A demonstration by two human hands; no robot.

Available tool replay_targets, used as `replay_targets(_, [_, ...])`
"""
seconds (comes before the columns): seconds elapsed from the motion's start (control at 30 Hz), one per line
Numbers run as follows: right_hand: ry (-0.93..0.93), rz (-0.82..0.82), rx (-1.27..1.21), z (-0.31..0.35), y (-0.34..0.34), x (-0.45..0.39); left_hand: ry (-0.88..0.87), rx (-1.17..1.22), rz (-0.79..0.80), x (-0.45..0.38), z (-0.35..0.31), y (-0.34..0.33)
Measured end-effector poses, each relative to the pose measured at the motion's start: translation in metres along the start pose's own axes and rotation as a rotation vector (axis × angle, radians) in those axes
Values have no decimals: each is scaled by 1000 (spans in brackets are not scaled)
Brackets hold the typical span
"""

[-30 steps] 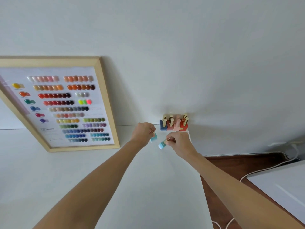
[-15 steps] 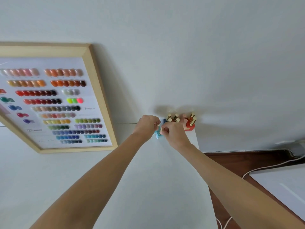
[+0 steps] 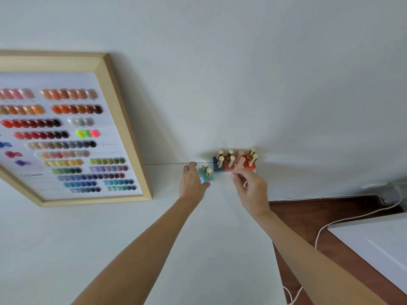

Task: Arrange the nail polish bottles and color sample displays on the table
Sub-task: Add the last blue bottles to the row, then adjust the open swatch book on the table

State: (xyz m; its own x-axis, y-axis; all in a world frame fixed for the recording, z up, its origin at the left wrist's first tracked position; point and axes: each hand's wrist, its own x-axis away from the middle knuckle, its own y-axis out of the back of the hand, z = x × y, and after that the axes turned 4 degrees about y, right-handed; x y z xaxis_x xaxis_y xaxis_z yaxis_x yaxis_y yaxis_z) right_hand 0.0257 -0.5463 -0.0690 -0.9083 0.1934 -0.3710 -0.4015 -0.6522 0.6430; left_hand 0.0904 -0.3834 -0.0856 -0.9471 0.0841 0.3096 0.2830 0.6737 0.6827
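Two teal nail polish bottles (image 3: 206, 176) with gold caps stand on the white table (image 3: 154, 227), just left of a row of bottles by the wall: navy (image 3: 217, 167), red-brown (image 3: 229, 167), pink (image 3: 239, 166) and red (image 3: 250, 166). My left hand (image 3: 191, 183) cups the teal pair from the left, thumb in front and fingers behind. My right hand (image 3: 251, 188) hovers with loosely curled fingers in front of the pink bottles and holds nothing. A wooden-framed color sample display (image 3: 126, 133) leans against the wall at left.
The table's right edge runs just right of the bottle row. Beyond it lies brown floor (image 3: 330, 208) with a white cable (image 3: 352, 219). A second white surface (image 3: 374, 243) sits at lower right.
Each hand carried a teal bottle toward the row. Both bottles now stand on the table left of the navy ones. My right hand has let go and shifted right.
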Motion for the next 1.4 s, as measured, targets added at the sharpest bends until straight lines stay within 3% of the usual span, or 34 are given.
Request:
replay_targets(0.17, [-152, -152, 95, -33, 11, 1, 78, 106, -32, -12, -5, -5])
replay_targets(0.37, [-374, 42, 124, -57, 6, -18, 97, 145, -49, -26, -11, -11])
replay_targets(0.93, [-437, 140, 152, -44, 11, -32, 109, 46, -30, -15, -20, -7])
replay_targets(1.4, [-287, 165, 70, 73, 77, -2, -49, 63, -128, 116, -56, 99])
